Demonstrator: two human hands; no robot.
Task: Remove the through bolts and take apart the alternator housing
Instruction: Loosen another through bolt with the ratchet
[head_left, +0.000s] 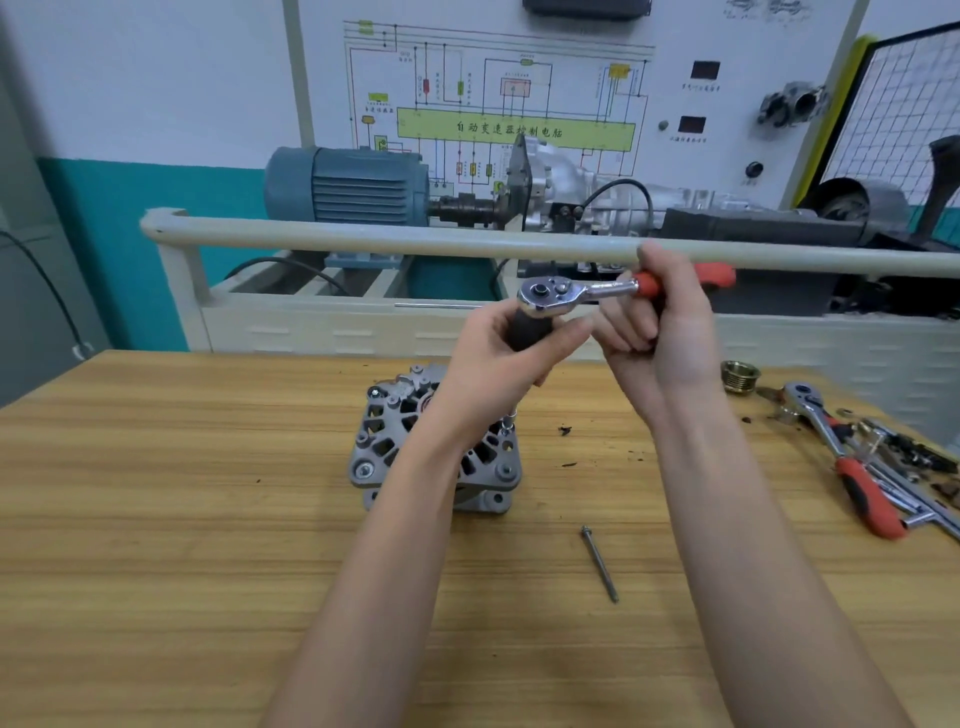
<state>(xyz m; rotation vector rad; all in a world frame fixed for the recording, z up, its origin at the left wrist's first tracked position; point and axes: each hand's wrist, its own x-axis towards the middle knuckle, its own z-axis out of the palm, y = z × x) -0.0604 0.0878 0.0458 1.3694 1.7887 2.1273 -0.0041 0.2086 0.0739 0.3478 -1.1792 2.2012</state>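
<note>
Left hand (511, 358) wrapped round a black grip (524, 332), fingers curled tight on it. Right hand (660, 332) closed round the red handle of the ratchet (571, 293), thumb up. Ratchet head sitting right on top of the black grip, handle lying sideways toward the right hand. Below the left hand, a thin metal shaft (509, 422) running straight down, up-and-down like a pole, its tip on a bolt head at the right rim of the alternator (395, 436). Alternator resting flat on the wooden table (156, 519), under the left hand and wrist, partly hidden by that arm; left hand nearer to it, right hand off to the side and higher. One long bolt (600, 564) already out, lying loose on the table, below and between the two arms. Probably still loosening a bolt: handle to swing sideways round that upright shaft while the left hand keeps it straight. Beyond the right arm, a second ratchet (831, 441) among loose tool bits, and a brass ring (740, 375) near it.
</note>
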